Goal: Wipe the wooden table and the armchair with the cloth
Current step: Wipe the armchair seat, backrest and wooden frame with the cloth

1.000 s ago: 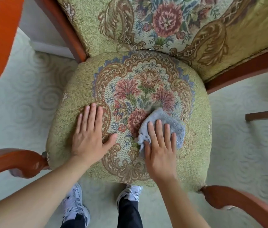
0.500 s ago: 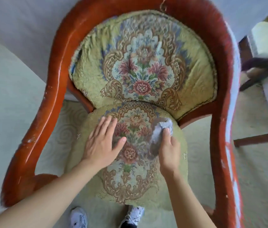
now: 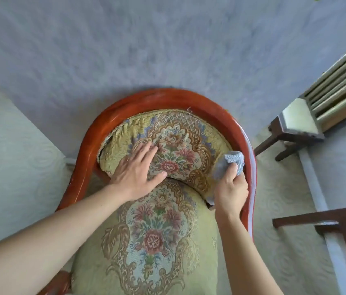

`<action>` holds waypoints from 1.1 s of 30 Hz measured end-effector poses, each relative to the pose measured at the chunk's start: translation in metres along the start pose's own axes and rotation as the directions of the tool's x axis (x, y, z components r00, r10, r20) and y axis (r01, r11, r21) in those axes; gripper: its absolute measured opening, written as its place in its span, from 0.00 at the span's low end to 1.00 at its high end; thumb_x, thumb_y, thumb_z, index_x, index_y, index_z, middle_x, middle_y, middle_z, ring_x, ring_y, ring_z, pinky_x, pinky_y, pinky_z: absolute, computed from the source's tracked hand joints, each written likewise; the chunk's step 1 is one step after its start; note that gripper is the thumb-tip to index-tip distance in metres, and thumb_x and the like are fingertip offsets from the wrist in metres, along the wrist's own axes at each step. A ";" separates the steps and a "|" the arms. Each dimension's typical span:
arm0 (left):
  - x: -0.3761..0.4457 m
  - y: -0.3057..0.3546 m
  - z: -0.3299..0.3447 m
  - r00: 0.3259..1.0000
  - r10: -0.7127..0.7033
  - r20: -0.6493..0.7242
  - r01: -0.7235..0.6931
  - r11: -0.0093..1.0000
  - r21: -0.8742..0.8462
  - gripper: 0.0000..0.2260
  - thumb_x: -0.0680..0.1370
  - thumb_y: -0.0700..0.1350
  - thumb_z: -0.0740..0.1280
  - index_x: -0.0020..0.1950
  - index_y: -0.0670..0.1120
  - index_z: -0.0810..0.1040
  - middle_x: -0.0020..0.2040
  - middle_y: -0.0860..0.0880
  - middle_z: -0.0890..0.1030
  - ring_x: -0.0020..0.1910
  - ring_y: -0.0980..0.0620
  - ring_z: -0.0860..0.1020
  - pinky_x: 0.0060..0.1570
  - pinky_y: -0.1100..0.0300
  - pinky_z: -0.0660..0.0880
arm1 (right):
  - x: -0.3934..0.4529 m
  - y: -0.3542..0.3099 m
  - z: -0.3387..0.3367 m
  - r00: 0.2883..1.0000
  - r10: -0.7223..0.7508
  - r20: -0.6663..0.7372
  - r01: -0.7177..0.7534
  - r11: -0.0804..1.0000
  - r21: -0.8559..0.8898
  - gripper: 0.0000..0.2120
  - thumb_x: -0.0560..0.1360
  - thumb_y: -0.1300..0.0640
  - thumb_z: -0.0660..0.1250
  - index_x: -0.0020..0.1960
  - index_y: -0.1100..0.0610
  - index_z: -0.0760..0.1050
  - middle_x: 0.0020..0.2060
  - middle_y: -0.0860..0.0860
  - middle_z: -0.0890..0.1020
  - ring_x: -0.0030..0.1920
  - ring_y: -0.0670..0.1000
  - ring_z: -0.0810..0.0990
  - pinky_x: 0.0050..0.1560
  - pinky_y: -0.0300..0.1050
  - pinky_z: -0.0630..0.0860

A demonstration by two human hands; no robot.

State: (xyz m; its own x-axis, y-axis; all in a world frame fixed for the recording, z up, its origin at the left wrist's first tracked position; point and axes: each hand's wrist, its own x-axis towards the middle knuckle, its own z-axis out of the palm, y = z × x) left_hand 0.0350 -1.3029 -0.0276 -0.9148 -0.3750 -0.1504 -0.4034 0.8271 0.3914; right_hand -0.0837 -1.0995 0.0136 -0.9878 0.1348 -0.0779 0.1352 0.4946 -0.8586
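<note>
The armchair (image 3: 95, 133) has a curved red-brown wooden frame and green floral upholstery on seat and backrest. My left hand (image 3: 136, 169) lies flat, fingers spread, on the lower left of the backrest cushion. My right hand (image 3: 230, 188) grips a bunched light blue cloth (image 3: 230, 160) and holds it against the right side of the backrest, where the cushion meets the wooden frame. The wooden table is out of view.
A blue-grey wall rises right behind the chair. A dark wooden stool with a pale seat (image 3: 295, 122) stands at the right beside a radiator (image 3: 342, 86). Dark wooden furniture legs (image 3: 325, 220) sit at the lower right. Pale patterned carpet covers the floor.
Both hands moved up from the seat cushion to the backrest. The cloth went from the seat's centre to the backrest's right edge by the frame. The view tilted up toward the wall.
</note>
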 end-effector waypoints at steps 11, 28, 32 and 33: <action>0.100 -0.050 -0.025 0.994 0.103 0.048 -0.109 0.982 0.152 0.44 0.74 0.74 0.43 0.82 0.51 0.36 0.81 0.53 0.30 0.79 0.52 0.32 0.78 0.34 0.48 | 0.043 -0.042 0.094 0.950 0.113 -0.292 -0.133 0.990 -0.048 0.21 0.84 0.47 0.51 0.63 0.58 0.74 0.55 0.61 0.82 0.56 0.65 0.78 0.52 0.51 0.70; 0.099 -0.079 -0.011 0.962 0.274 0.011 -0.271 0.944 0.191 0.44 0.76 0.67 0.53 0.83 0.42 0.44 0.83 0.46 0.38 0.82 0.48 0.38 0.78 0.37 0.55 | 0.020 -0.044 0.214 0.878 -0.452 0.157 0.478 0.844 -0.241 0.23 0.84 0.52 0.51 0.75 0.63 0.65 0.75 0.60 0.65 0.79 0.59 0.53 0.79 0.49 0.44; 0.095 -0.083 -0.013 0.958 0.285 -0.031 -0.277 0.948 0.158 0.41 0.73 0.60 0.58 0.80 0.37 0.59 0.82 0.40 0.54 0.82 0.44 0.49 0.76 0.37 0.59 | 0.013 -0.037 0.210 0.682 -0.609 0.405 0.713 0.678 -0.180 0.22 0.84 0.55 0.55 0.74 0.64 0.66 0.75 0.59 0.66 0.78 0.58 0.54 0.79 0.54 0.49; 0.095 -0.084 -0.012 0.958 0.286 -0.027 -0.278 0.948 0.156 0.40 0.73 0.60 0.58 0.79 0.37 0.62 0.82 0.39 0.57 0.82 0.43 0.50 0.76 0.37 0.60 | 0.013 -0.035 0.206 0.608 -0.645 0.463 0.771 0.619 -0.150 0.22 0.83 0.55 0.55 0.74 0.64 0.67 0.74 0.59 0.67 0.78 0.59 0.56 0.78 0.54 0.51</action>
State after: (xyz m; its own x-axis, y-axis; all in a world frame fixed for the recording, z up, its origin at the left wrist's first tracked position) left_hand -0.0177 -1.4130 -0.0639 -0.9909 -0.1342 -0.0072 -0.1311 0.9535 0.2714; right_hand -0.1170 -1.2920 -0.0619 -0.7234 -0.6345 0.2723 -0.6665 0.5388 -0.5153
